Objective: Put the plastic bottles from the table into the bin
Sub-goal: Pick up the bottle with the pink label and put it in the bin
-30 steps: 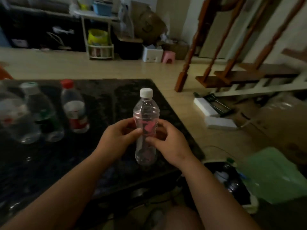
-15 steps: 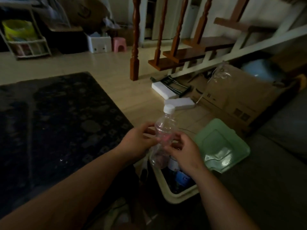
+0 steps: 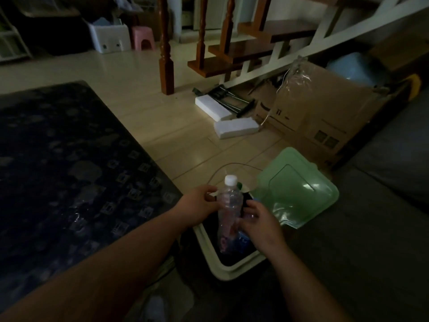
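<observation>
A clear plastic bottle (image 3: 228,205) with a white cap and a pink label stands upright over the mouth of the bin (image 3: 222,268), its lower half down inside the opening. My left hand (image 3: 199,206) touches its left side near the shoulder. My right hand (image 3: 260,223) grips its right side lower down. The bin is cream-rimmed with a dark liner and sits on the floor between the dark table (image 3: 65,173) and the grey sofa (image 3: 362,240). Other bottles lie inside the bin, mostly hidden. No bottles show on the visible part of the table.
The bin's green lid (image 3: 294,189) is flipped open to the right. Cardboard boxes (image 3: 325,115), white foam blocks (image 3: 234,127) and a wooden staircase (image 3: 243,49) stand beyond on the tiled floor. A thin cable loops on the floor just past the bin.
Both hands carried the bottle from above the table rightwards and down into the bin's mouth. The view swung right, so the bottles on the table left the frame.
</observation>
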Motion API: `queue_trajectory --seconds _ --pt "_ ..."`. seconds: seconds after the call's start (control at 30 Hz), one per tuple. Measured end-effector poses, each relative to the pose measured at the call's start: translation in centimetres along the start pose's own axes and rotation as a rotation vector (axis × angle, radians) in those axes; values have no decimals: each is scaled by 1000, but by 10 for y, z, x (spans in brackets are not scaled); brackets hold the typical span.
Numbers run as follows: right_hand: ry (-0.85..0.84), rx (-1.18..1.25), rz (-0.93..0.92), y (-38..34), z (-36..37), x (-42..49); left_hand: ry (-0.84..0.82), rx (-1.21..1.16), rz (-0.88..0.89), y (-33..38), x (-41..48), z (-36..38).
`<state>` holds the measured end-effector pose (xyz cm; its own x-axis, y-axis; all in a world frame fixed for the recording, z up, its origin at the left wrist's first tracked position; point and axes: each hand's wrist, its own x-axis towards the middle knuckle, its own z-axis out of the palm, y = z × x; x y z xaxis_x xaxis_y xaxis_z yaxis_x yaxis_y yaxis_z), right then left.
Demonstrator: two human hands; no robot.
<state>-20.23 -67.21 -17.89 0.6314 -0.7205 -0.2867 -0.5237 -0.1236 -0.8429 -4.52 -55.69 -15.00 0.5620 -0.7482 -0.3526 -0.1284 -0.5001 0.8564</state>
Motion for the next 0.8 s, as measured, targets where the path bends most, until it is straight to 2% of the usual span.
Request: queue_trajectory --seconds 0.1,0.27,0.57,0.8 --pt "55 -34 47 0 1 3 20 11 -19 -2 -7 -3" --pt "17 -74 46 -13 11 -5 35 50 10 -1 -25 -12" --pt "-8 -44 -59 -57 28 -33 113 49 50 1 -73 -48" --pt "-29 -20 -201 -119 59 -59 284 -67 89 8 -127 -96"
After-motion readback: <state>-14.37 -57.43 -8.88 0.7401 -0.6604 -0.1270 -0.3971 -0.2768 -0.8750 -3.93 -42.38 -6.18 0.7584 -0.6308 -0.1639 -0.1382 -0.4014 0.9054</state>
